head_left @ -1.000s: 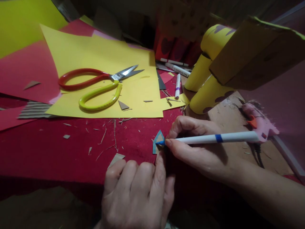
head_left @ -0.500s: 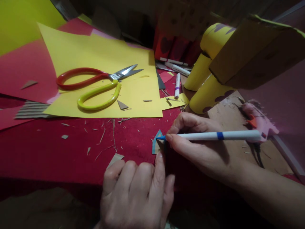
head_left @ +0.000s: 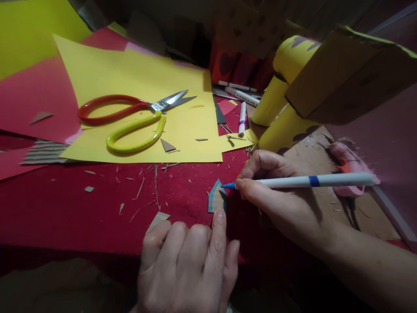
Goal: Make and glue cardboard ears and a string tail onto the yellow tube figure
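Note:
A small house-shaped cardboard piece (head_left: 216, 201) lies flat on the red cloth, its edges coloured blue and its middle bare tan. My left hand (head_left: 189, 261) pins its lower end with the index fingertip, the other fingers folded. Between the thumb and fingers of my right hand (head_left: 276, 187) is a white felt-tip marker (head_left: 335, 179) with a blue band. The blue tip points left at the piece's upper right edge; whether it touches, I cannot tell. Partly under my left knuckles lies a grey-tan scrap (head_left: 159, 220).
Scissors (head_left: 159, 106) with red and yellow handles lie spread on yellow paper (head_left: 185, 130). Yellow tubes (head_left: 272, 102) and a cardboard box (head_left: 352, 78) stand at the right, near a pink glue gun (head_left: 350, 167). Another marker (head_left: 242, 119) and scraps litter the red cloth (head_left: 81, 217).
My right hand has shifted slightly right with the marker, its tip moving from the piece's upper left side to its right edge. My left hand stays in place.

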Motion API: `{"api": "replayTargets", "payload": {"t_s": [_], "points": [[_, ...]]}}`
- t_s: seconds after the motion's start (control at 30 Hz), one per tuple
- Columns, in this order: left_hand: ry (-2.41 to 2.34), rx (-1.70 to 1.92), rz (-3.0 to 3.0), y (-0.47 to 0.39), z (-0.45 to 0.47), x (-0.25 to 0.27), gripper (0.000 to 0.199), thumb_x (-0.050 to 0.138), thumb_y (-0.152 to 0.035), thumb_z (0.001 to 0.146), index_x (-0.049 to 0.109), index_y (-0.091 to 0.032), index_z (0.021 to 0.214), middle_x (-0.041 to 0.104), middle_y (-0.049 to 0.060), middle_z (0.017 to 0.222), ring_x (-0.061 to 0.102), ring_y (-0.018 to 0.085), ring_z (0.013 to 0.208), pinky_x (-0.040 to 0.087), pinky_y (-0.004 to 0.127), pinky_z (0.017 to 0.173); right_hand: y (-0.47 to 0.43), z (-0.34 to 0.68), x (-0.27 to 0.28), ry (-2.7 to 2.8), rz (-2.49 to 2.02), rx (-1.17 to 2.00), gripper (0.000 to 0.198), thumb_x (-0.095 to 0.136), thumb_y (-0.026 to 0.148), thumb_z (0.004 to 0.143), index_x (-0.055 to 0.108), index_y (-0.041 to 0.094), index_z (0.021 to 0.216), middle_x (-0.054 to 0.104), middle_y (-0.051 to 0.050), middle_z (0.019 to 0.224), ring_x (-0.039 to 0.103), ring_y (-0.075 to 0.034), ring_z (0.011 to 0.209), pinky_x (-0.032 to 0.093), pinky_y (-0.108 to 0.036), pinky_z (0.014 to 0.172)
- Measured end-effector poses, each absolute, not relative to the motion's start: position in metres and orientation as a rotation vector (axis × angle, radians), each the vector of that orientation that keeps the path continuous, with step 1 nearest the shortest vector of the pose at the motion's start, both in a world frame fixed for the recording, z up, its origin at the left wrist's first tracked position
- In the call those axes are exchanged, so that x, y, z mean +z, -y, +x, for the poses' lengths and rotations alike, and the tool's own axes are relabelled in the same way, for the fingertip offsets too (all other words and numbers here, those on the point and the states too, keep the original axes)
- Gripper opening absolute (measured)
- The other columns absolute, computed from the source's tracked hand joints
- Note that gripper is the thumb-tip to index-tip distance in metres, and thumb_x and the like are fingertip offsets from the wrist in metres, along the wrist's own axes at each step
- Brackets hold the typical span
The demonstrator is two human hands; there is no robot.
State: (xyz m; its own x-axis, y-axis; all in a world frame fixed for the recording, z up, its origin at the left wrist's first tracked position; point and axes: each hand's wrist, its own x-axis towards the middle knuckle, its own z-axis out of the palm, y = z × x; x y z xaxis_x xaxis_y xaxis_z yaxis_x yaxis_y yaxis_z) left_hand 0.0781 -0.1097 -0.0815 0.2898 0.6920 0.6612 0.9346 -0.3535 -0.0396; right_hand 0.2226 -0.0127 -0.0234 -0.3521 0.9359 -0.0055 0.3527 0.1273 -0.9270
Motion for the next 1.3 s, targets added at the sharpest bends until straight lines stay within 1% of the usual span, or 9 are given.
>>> {"api": "replayTargets", "payload": {"t_s": [0.3, 0.47, 0.7, 0.8, 0.93, 1.03, 1.13, 1.2, 1.3], "points": [[1.469, -0.810, -2.124, 0.109, 0.080, -0.082, 0.038, 0.067, -0.029, 0.079, 0.068, -0.005, 0.109, 0.056, 0.001, 0.058, 0.045, 0.019, 0.055, 0.040, 0.041, 0.068, 0.013, 0.221, -0.022, 1.752, -1.256, 1.191, 0.017, 0.059, 0.008, 0.072, 0.052, 0.020, 0.063, 0.050, 0.007, 0.052, 0.039, -0.005, 0.039, 0.031, -0.018, 0.036], [1.481, -0.793, -2.118, 0.109, 0.081, -0.082, 0.039, 0.066, -0.030, 0.080, 0.068, -0.005, 0.110, 0.055, 0.001, 0.057, 0.045, 0.019, 0.056, 0.040, 0.042, 0.069, 0.012, 0.222, -0.023, 1.674, -1.258, 1.293, 0.015, 0.060, 0.010, 0.075, 0.054, 0.020, 0.064, 0.053, 0.006, 0.052, 0.042, -0.006, 0.040, 0.031, -0.017, 0.034], [1.501, -0.804, -2.123, 0.109, 0.081, -0.080, 0.035, 0.067, -0.028, 0.080, 0.069, -0.007, 0.107, 0.054, 0.001, 0.058, 0.044, 0.019, 0.057, 0.040, 0.041, 0.069, 0.011, 0.221, -0.020, 1.572, -1.264, 1.318, 0.015, 0.061, 0.008, 0.071, 0.055, 0.019, 0.062, 0.053, 0.005, 0.050, 0.043, -0.007, 0.040, 0.032, -0.018, 0.035], [1.489, -0.816, -2.132, 0.109, 0.080, -0.081, 0.038, 0.067, -0.028, 0.080, 0.067, -0.006, 0.111, 0.055, 0.001, 0.060, 0.044, 0.019, 0.058, 0.040, 0.041, 0.069, 0.010, 0.221, -0.022, 1.532, -1.199, 1.314, 0.016, 0.062, 0.009, 0.073, 0.056, 0.019, 0.062, 0.054, 0.005, 0.051, 0.045, -0.008, 0.044, 0.032, -0.018, 0.038], [1.468, -0.895, -2.116, 0.111, 0.080, -0.082, 0.040, 0.070, -0.025, 0.078, 0.064, -0.003, 0.112, 0.059, 0.005, 0.066, 0.048, 0.021, 0.063, 0.041, 0.042, 0.070, 0.008, 0.223, -0.024, 1.518, -1.138, 1.304, 0.015, 0.064, 0.015, 0.079, 0.057, 0.019, 0.067, 0.055, 0.005, 0.053, 0.045, -0.008, 0.046, 0.032, -0.020, 0.042], [1.528, -0.978, -2.186, 0.111, 0.076, -0.078, 0.033, 0.066, -0.020, 0.082, 0.062, -0.002, 0.109, 0.061, 0.008, 0.073, 0.052, 0.021, 0.069, 0.042, 0.041, 0.073, 0.006, 0.224, -0.026, 1.538, -1.099, 1.299, 0.011, 0.064, 0.022, 0.083, 0.058, 0.020, 0.074, 0.055, 0.005, 0.057, 0.043, -0.008, 0.046, 0.031, -0.022, 0.043], [1.628, -1.047, -2.331, 0.106, 0.067, -0.067, 0.026, 0.059, -0.013, 0.086, 0.059, -0.005, 0.111, 0.061, 0.007, 0.080, 0.051, 0.018, 0.074, 0.041, 0.034, 0.073, 0.005, 0.224, -0.027, 1.535, -1.055, 1.293, 0.009, 0.063, 0.026, 0.086, 0.058, 0.021, 0.080, 0.056, 0.005, 0.059, 0.044, -0.008, 0.048, 0.033, -0.023, 0.046], [1.649, -1.016, -2.411, 0.100, 0.061, -0.058, 0.029, 0.058, -0.014, 0.088, 0.056, -0.006, 0.116, 0.062, 0.006, 0.084, 0.052, 0.017, 0.077, 0.041, 0.032, 0.073, 0.005, 0.224, -0.028, 1.532, -1.034, 1.282, 0.007, 0.061, 0.026, 0.088, 0.059, 0.021, 0.083, 0.056, 0.005, 0.060, 0.044, -0.008, 0.049, 0.033, -0.022, 0.047], [1.656, -0.913, -2.462, 0.090, 0.055, -0.045, 0.033, 0.057, -0.022, 0.090, 0.052, -0.008, 0.119, 0.062, 0.005, 0.087, 0.053, 0.017, 0.077, 0.040, 0.033, 0.074, 0.005, 0.225, -0.029, 1.539, -0.998, 1.291, 0.009, 0.060, 0.028, 0.090, 0.060, 0.021, 0.084, 0.056, 0.005, 0.060, 0.046, -0.008, 0.051, 0.034, -0.021, 0.048]]}}
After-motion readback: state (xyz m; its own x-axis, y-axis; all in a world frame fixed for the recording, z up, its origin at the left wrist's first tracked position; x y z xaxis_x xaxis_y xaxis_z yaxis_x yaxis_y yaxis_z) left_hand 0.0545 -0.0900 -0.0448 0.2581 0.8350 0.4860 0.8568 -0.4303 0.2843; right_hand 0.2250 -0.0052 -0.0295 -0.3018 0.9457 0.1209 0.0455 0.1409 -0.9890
